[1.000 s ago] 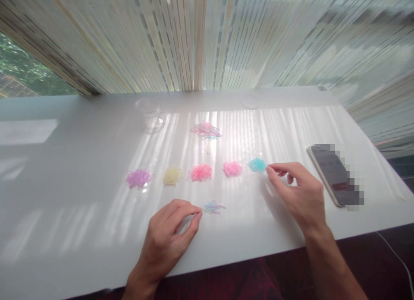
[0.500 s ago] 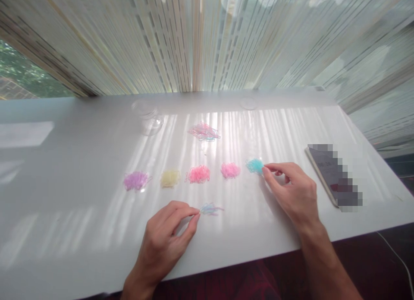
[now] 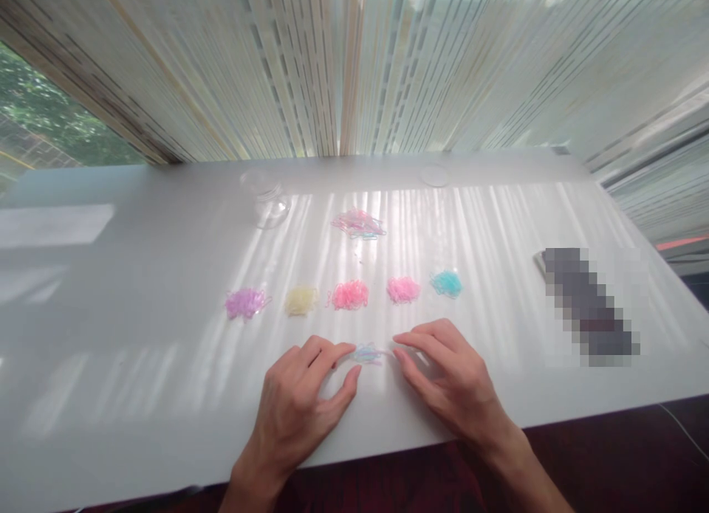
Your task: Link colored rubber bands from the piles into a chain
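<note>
Purple heap [image 3: 247,304]: lying at the left end of a coloured row.
Clear jar [image 3: 271,212]: standing behind the row.
Left hand [image 3: 302,387]: resting with thumb and forefinger parted, the forefinger lying at the edge of the small pale heap [image 3: 367,353].
Between the hands: the fingertips are apparently working at this heap; singling out one strand is calling for a fine pinch.
Pink heap [image 3: 403,289]: lying just beyond the fingers, risking a brush.
Right hand [image 3: 451,380]: hovering with fingertips apart, seemingly holding nothing.
Teal heap [image 3: 446,284]: ending the row.

1. A sheer striped curtain [image 3: 299,70] spans the top of the frame.
2. At upper left, a window [image 3: 83,140] shows green foliage [image 3: 49,92].
3. Bands of sunlight [image 3: 487,218] streak the white table [image 3: 138,350], mid-frame.
4. Below its edge, lower right, lies a dark reddish area [image 3: 598,446].
</note>
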Motion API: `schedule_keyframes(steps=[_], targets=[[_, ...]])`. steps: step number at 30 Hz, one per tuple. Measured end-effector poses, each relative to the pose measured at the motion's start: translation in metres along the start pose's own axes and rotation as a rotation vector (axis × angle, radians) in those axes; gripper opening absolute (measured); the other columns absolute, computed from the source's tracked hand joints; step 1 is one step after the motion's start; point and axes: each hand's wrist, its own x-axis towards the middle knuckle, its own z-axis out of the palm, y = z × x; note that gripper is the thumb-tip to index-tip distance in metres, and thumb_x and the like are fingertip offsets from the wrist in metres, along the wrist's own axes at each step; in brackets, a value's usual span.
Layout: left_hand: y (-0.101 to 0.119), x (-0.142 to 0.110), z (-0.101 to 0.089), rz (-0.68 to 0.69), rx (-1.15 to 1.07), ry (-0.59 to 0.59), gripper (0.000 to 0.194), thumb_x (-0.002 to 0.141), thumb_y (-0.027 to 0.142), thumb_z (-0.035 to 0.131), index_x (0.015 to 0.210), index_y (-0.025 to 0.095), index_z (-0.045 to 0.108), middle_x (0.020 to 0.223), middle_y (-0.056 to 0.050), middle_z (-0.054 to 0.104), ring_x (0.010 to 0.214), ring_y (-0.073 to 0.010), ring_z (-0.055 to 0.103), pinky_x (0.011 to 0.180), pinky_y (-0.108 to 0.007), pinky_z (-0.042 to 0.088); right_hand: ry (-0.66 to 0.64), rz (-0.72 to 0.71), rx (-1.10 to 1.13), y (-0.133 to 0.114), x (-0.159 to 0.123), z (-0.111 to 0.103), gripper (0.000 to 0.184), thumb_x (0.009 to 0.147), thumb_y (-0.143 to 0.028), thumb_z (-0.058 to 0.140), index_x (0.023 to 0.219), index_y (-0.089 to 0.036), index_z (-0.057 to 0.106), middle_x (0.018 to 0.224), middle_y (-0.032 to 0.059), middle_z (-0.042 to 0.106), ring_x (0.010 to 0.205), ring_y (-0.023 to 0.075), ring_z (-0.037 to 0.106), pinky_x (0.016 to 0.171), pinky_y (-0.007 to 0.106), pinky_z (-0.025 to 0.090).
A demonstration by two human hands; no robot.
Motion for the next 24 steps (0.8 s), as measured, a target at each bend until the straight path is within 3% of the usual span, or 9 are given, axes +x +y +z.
schedule_keyframes(steps=[6, 13, 24], targets=[[0.0, 0.001, 0.003, -0.002, 0.044, -0.003, 0.009, 0.097, 0.022, 0.065, 0.103, 0.023, 0.072, 0.08, 0.001, 0.067, 0.063, -0.0159, 0.059, 0.064, -0.03, 0.046, -0.111, -0.036, 0.033, -0.012, -0.005, 0.018, 0.015, 0.095, -0.012, 0.065, 0.107, -0.02, 0.069, 0.09, 0.0056, 0.066, 0.083, 0.0197, 0.062, 0.073, 0.034, 0.058], [0.0, 0.001, 0.003, -0.005, 0.027, -0.006, 0.009, 0.099, 0.02, 0.063, 0.097, 0.023, 0.071, 0.078, 0.001, 0.066, 0.062, -0.0153, 0.058, 0.063, -0.03, 0.044, -0.093, -0.057, 0.019, -0.013, 0.0, 0.023, 0.014, 0.094, -0.009, 0.063, 0.098, -0.021, 0.07, 0.084, 0.004, 0.066, 0.079, 0.0188, 0.061, 0.071, 0.034, 0.057], [0.002, 0.002, 0.001, -0.004, -0.007, -0.001, 0.006, 0.098, 0.019, 0.065, 0.098, 0.022, 0.07, 0.078, 0.001, 0.067, 0.063, -0.0156, 0.059, 0.063, -0.03, 0.044, -0.073, -0.016, 0.112, -0.011, -0.002, 0.021, 0.012, 0.094, -0.011, 0.065, 0.098, -0.021, 0.071, 0.084, 0.0036, 0.066, 0.079, 0.0181, 0.063, 0.07, 0.031, 0.058]])
